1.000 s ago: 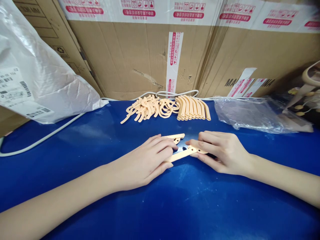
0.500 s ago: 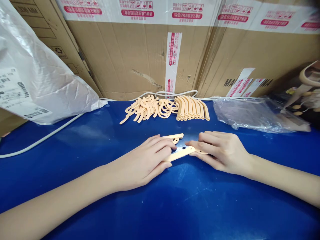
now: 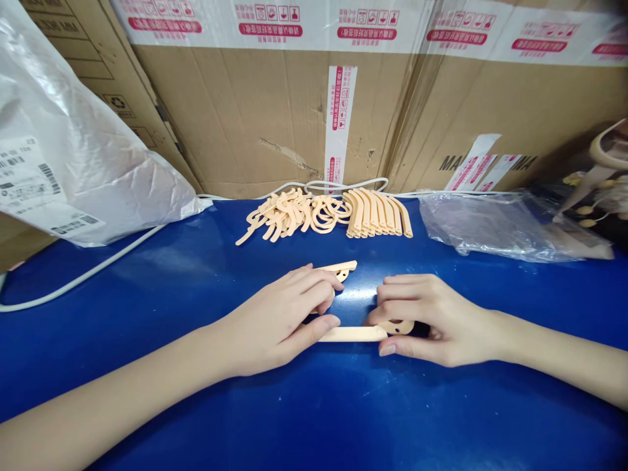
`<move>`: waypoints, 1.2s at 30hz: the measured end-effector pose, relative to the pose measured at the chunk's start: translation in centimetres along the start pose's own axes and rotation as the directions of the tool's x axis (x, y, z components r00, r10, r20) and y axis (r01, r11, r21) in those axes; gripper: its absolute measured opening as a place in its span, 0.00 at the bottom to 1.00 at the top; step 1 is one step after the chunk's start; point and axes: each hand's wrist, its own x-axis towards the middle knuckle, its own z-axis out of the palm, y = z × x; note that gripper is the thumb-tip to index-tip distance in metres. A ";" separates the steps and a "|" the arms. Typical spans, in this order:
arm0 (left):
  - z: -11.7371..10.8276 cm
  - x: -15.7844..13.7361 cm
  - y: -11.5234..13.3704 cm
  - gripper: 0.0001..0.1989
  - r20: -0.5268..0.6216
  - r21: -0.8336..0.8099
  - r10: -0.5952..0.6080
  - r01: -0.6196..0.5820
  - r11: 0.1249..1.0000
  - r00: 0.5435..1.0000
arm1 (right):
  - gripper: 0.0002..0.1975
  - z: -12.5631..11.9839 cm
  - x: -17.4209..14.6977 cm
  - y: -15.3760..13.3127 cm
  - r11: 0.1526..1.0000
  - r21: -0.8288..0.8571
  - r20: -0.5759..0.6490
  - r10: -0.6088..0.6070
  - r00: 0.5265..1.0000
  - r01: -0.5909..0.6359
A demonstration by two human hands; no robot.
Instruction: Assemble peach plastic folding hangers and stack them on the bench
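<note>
A straight cream plastic bar (image 3: 353,334) lies low between my hands, close to the blue table. My left hand (image 3: 284,314) has its thumb along the bar's left part, with its fingers curled over it. Beyond these fingers a second cream bar (image 3: 338,267) sticks out, with a holed piece beneath it. My right hand (image 3: 436,320) pinches a rounded cream piece with holes (image 3: 398,326) at the first bar's right end. They meet there; whether they are fastened is hidden by the fingers. The parts resemble those of a folding clothes hanger.
Behind my hands lie a heap of curved cream hooks (image 3: 289,212) and a neat stack of bent cream arms (image 3: 377,212). A clear plastic bag (image 3: 490,222) is at right, a white parcel bag (image 3: 88,150) at left. Cardboard boxes (image 3: 255,111) and a white cable (image 3: 83,281) border the table.
My right hand has come nearer to me, its thumb now lower. The near bar has swung from slanted to nearly level, and a gap has opened between it and the far bar.
</note>
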 end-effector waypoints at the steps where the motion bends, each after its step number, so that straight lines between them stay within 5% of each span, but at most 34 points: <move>1: 0.0 0.0 0.0 0.05 -0.012 -0.016 -0.027 0.027 1.000 1.000 | 0.10 -0.1 0.1 -0.2 0.997 0.072 0.042 0.022 0.999 -0.025; 6: 0.4 0.0 -0.5 0.03 -0.128 -0.046 -0.170 0.166 0.985 0.977 | 0.10 -0.4 0.2 -0.6 0.981 0.173 0.098 0.066 0.993 -0.082; 16: 0.6 -0.4 -1.2 0.10 -0.263 0.009 -0.158 0.167 0.986 0.952 | 0.07 -0.4 0.1 -0.5 0.991 0.108 0.007 0.073 0.997 -0.073; 23: 0.4 -0.3 -1.1 0.11 -0.282 0.088 -0.152 0.183 0.979 0.947 | 0.09 -0.1 -0.2 -0.1 0.989 -0.130 -0.113 0.056 0.992 -0.071; 36: 0.3 -0.3 -0.8 0.13 -0.300 0.216 -0.214 0.285 0.934 0.930 | 0.08 0.2 0.0 -0.3 0.999 0.003 -0.004 0.044 0.999 -0.044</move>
